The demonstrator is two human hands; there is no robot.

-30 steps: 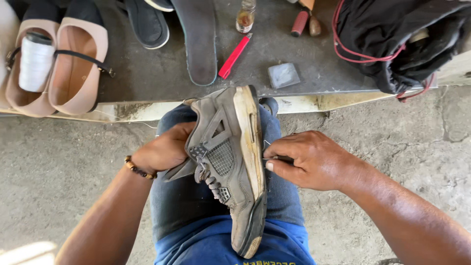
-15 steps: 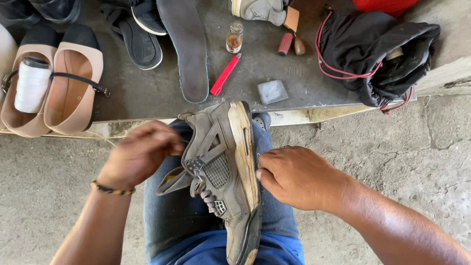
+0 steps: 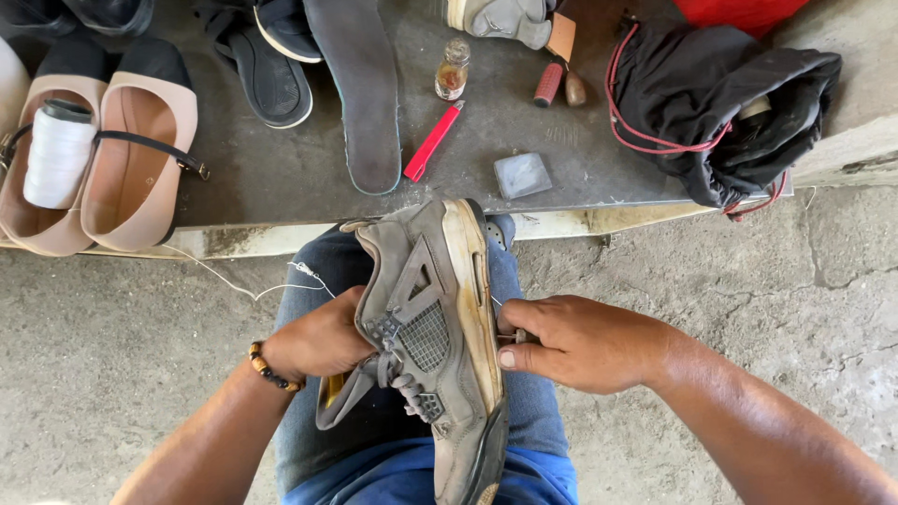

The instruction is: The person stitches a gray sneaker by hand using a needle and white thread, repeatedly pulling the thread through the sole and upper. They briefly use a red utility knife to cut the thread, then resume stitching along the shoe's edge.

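Grey sneaker (image 3: 438, 346) is lying across the lap on blue jeans (image 3: 524, 421), turned on its side, yellowed sole edge facing 3 o'clock. Long axis is running roughly 12 to 6 — one end up by the bench edge, the other at the bottom of the frame; which end is the toe I cannot tell.

Left hand (image 3: 323, 339), at 9 o'clock of the shoe, is curling its fingers closed around the upper beside the laces. Right hand (image 3: 580, 341), at 3 o'clock, is pressing against the sole edge, thumb and fingers pinching a small thin tool — too hidden to identify. A white thread (image 3: 248, 290) is trailing off toward 10 o'clock.

Farther out, the dark bench (image 3: 271, 192) is carrying a red knife (image 3: 433, 142), a grey block (image 3: 522, 175), a loose insole (image 3: 360, 93), tan flats (image 3: 131, 159) holding a white spool (image 3: 56, 154), a small glass bottle (image 3: 453, 70) and a black bag (image 3: 730, 103).
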